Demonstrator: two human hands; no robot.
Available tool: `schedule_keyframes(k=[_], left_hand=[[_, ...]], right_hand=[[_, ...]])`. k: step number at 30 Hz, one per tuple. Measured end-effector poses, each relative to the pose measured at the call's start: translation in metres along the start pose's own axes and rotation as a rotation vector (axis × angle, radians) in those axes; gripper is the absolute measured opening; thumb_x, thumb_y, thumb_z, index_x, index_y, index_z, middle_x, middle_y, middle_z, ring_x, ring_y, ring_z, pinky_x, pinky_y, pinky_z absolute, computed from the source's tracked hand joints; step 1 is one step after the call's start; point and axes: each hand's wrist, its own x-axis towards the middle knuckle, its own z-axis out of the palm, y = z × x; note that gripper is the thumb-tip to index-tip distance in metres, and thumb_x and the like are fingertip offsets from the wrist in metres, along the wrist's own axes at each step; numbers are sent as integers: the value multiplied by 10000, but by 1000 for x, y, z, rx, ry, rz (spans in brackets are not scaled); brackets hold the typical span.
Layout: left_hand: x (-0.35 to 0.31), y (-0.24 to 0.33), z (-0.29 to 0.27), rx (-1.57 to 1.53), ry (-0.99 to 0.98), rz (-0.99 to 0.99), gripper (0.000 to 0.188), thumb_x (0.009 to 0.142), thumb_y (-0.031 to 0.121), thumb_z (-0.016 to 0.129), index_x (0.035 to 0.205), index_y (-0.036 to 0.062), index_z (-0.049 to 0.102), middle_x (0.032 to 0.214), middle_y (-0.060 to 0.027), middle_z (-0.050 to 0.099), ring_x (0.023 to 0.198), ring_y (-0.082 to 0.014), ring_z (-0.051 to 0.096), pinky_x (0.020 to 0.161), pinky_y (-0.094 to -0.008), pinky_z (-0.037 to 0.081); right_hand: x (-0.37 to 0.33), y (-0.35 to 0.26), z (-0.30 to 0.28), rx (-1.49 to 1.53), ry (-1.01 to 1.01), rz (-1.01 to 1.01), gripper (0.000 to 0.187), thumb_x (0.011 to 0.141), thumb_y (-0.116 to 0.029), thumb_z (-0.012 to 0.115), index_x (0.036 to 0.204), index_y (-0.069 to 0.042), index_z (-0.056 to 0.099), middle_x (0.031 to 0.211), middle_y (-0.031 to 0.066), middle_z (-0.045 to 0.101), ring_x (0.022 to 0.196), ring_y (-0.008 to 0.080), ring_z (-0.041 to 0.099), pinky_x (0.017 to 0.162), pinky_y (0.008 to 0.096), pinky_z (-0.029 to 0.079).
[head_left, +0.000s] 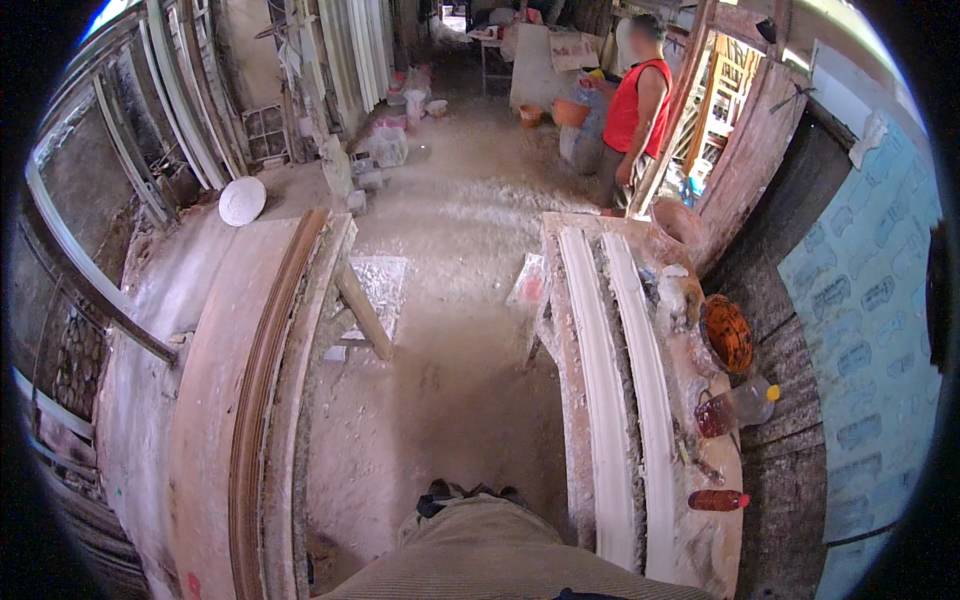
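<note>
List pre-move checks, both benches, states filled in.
1. Both hands in view: not ok, neither shows.
2. Two long white ridged strips lying on the right-hand wooden bench: ok, side by side.
3. Strips hard: cannot tell.
4. Clear plastic bottle with yellow cap closed: ok.
5. Long brown ridged strip on the left-hand wooden bench: ok.
6. Co-worker in red sleeveless top off the strips: ok, near right-hand bench's far end.

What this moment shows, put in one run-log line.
hands: neither in view; right bench: two long white mouldings, bottles; left bench: brown ridged strip; ahead right: person in red sleeveless top, standing
</note>
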Motion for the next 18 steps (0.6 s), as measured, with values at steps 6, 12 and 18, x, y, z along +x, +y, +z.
schedule_keyframes(k=[6, 12, 18], left_hand=[[-4, -27, -15, 33, -28, 6, 383, 752, 311, 736, 1122, 214, 703, 1236, -160, 588, 1148, -344, 551, 955, -506, 457], [-24, -54, -39, 125, -47, 3, 385, 754, 309, 735, 1125, 215, 701, 1250, -162, 579, 1165, -346, 540, 963, -513, 451], [-29, -70, -57, 230, -104, 18, 386, 755, 307, 734, 1129, 217, 698, 1264, -164, 569, 1182, -349, 529, 971, -520, 445]], right_hand=[[-13, 26, 37, 138, -64, 13, 235, 808, -240, 698, 858, -14, 655, 736, 124, 650, 750, 241, 649, 698, 434, 499], [-33, 70, 85, 345, -181, -2, 242, 808, -235, 703, 866, -7, 646, 715, 111, 644, 728, 227, 647, 679, 434, 500], [-29, 128, 134, 434, -312, 90, 261, 826, -253, 682, 875, -3, 626, 730, 120, 637, 723, 212, 642, 658, 432, 500]])
